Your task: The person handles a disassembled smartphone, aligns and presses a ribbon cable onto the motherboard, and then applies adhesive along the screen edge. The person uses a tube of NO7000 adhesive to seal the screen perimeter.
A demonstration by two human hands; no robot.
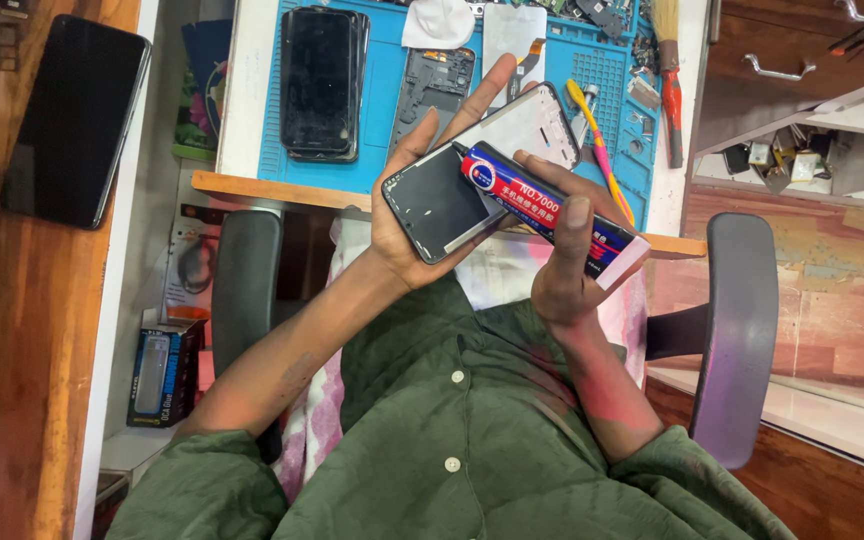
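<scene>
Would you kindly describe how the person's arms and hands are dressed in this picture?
Both hands, the left hand and the right hand, are bare, with no gloves, rings or watch visible. The forearms are bare too. The person wears a dark green buttoned shirt with white buttons, its loose sleeves pushed up to about the elbows.

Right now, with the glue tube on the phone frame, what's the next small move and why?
Probably squeeze gently and draw the glue tube along the phone frame's edge: the nozzle tip already rests on the frame, the right hand grips the tube, and the left hand cradles the frame.
</scene>
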